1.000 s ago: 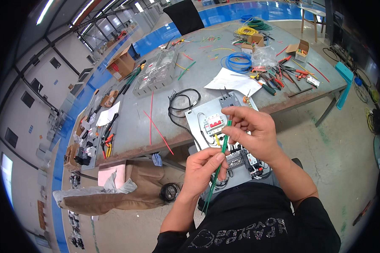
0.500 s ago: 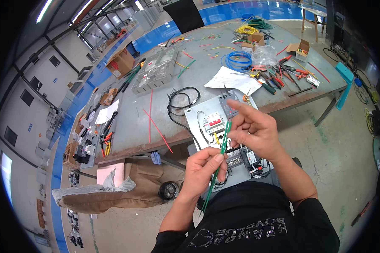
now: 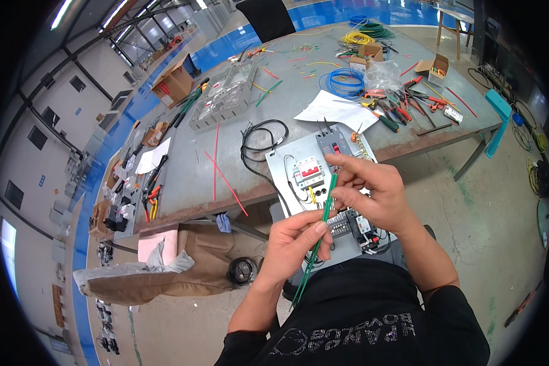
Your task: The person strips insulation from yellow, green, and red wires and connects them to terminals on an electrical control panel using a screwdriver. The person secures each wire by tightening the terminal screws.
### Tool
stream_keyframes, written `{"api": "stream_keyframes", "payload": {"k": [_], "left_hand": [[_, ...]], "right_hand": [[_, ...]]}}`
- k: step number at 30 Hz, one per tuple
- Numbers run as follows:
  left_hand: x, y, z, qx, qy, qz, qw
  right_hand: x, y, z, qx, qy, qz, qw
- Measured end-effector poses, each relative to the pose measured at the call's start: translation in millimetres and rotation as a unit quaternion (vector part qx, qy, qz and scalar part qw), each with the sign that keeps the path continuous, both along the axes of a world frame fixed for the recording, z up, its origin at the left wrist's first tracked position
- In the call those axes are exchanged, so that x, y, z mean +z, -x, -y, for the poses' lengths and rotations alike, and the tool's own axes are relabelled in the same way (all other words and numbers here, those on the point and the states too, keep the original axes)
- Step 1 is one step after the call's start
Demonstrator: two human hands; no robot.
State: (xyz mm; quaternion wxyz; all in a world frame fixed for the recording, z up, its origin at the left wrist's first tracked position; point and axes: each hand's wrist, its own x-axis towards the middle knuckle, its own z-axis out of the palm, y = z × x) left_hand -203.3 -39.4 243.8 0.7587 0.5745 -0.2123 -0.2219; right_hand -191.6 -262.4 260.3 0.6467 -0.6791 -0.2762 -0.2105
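Note:
A few thin green wires (image 3: 311, 268) are pinched together between the thumb and fingers of my left hand (image 3: 296, 244). Their lower ends hang down in front of my black shirt. My right hand (image 3: 375, 189) is at their upper ends, its index finger and thumb apart and its other fingers curled; whether it touches the wires is hard to tell. Beneath both hands lies a mounting plate (image 3: 280, 177). It carries a white breaker with red levers (image 3: 309, 172), a grey moulded-case breaker (image 3: 332, 146), a terminal strip (image 3: 340, 229) and a contactor (image 3: 365, 226), partly covered by my hands.
Two red wires (image 3: 226, 183) and a coiled black cable (image 3: 245, 149) lie on the metal table (image 3: 183, 195). Farther back are a grey parts case (image 3: 222, 116), papers (image 3: 332, 114), blue wire (image 3: 341, 84), and pliers and screwdrivers (image 3: 402, 110). A draped chair (image 3: 158, 280) stands at left.
My right index finger has come down from its raised position toward the upper ends of the green wires. My left hand keeps its hold on them. The view has shifted slightly.

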Motion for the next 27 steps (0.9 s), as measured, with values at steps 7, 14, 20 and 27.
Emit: {"api": "stream_keyframes", "payload": {"k": [7,14,20,27], "left_hand": [[-3,-2,-2,0.000,-0.002,0.027,1.000],[13,1,2,0.078,-0.050,0.122,0.988],[21,6,6,0.151,-0.154,0.322,0.922],[31,15,19,0.189,-0.167,0.436,0.864]], "right_hand": [[5,6,-10,0.071,-0.139,-0.116,0.981],[-2,10,-18,0.121,-0.194,-0.245,0.942],[3,27,-20,0.199,-0.271,-0.260,0.905],[15,47,-22,0.178,-0.313,-0.264,0.895]]}}
